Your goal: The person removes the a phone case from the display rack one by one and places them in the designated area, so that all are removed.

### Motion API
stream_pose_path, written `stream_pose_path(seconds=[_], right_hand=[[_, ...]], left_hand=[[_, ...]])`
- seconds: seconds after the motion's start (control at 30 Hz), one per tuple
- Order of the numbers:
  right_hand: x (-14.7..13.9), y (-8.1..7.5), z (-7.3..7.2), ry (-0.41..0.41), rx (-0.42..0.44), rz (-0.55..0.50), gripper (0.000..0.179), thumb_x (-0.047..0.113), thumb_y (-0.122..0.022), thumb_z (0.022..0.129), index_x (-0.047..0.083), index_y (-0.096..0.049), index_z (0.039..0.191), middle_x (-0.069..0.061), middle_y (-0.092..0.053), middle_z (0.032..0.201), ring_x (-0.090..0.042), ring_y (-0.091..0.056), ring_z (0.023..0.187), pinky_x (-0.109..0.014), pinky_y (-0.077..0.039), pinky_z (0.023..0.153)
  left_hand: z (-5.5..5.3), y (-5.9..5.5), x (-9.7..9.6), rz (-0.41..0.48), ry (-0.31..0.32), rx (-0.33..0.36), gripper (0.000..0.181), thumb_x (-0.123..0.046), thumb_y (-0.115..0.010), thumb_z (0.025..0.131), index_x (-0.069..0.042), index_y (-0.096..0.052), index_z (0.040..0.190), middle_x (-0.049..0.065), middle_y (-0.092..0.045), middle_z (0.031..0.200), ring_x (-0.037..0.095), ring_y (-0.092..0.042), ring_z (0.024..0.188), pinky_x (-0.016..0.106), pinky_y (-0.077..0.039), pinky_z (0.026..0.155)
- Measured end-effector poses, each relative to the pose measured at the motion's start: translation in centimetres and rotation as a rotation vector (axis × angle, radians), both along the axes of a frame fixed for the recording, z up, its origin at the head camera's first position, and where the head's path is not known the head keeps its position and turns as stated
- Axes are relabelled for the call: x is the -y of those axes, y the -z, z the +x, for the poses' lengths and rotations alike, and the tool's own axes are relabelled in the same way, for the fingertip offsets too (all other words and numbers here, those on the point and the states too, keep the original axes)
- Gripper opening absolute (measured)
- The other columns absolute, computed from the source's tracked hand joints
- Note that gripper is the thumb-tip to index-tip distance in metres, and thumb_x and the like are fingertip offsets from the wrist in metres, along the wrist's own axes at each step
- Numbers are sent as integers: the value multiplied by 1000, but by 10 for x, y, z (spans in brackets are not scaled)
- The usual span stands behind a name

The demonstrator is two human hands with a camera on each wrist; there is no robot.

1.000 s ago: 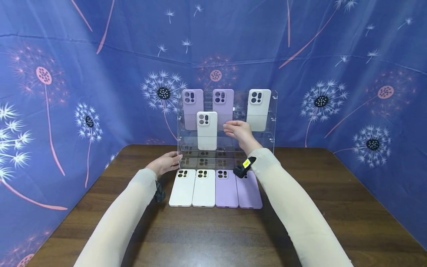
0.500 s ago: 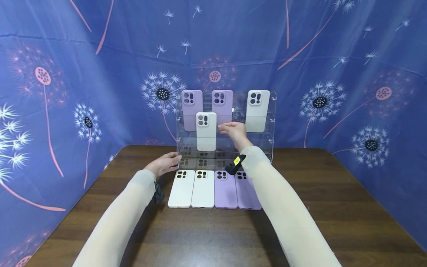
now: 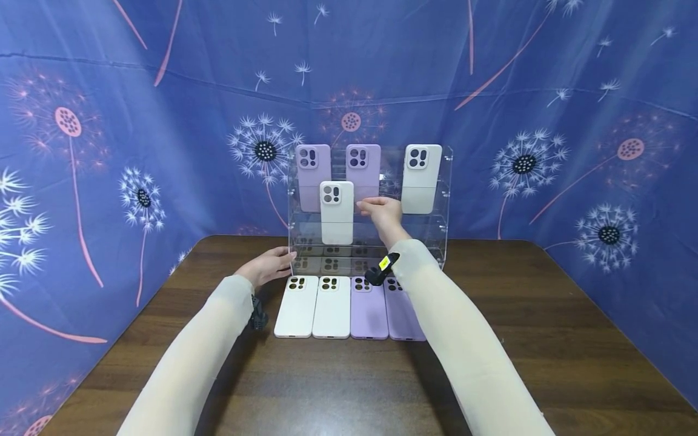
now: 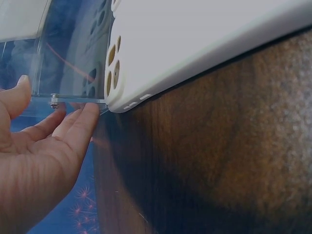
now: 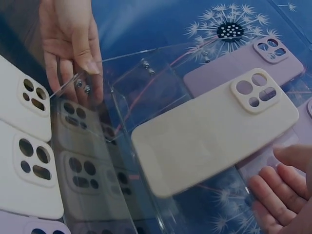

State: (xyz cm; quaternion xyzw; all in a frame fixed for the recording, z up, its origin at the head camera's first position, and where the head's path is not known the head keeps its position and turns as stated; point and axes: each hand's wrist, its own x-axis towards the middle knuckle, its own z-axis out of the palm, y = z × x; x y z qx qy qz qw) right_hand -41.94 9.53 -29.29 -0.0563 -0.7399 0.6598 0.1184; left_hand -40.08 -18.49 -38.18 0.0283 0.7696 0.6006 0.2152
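Note:
A clear tiered display stand carries several phone cases. One white phone case leans upright on its middle tier, in front of and between two purple phone cases on the top tier. Just right of that white case is my right hand; in the right wrist view a small gap separates its loosely bent fingers from the case, and nothing lies between them. My left hand touches the stand's left side panel, its straight fingers against the lower edge.
Another white phone case stands at the top tier's right. Flat on the wooden table before the stand lie two white cases and two purple cases, side by side. A blue dandelion-print cloth hangs behind.
My right hand has moved slightly left, toward the middle-tier white phone case, and has then stayed there. The left hand keeps its place at the stand's side.

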Motion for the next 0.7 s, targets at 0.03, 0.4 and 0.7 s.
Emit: stream_pose_path(seconds=[0.03,0.4,0.7], right_hand=[[0,1,0,9,-11,-6,25,16,-78,82,4,-74,104,-12,-71,110,-22,-72,88,-38,-51,104],[5,6,0,42,-78,-18,22,14,-78,82,3,-75,101,-13,-73,100,-20,-69,82,-38,-59,88],[7,-3,-1,-37,66,202,25,21,-80,80,6,-76,101,-12,-74,103,-7,-63,64,-35,-56,95]], left_hand=[[0,0,0,0,4,-2,70,-27,-42,106,-3,1,156,21,-11,161,36,-20,147,43,-33,121],[0,1,-1,1,8,-9,68,-24,-40,106,-1,2,155,23,-11,160,36,-22,146,44,-34,120],[1,-2,1,-15,13,-5,68,-26,-38,107,-4,3,156,22,-8,161,37,-19,147,44,-34,120]])
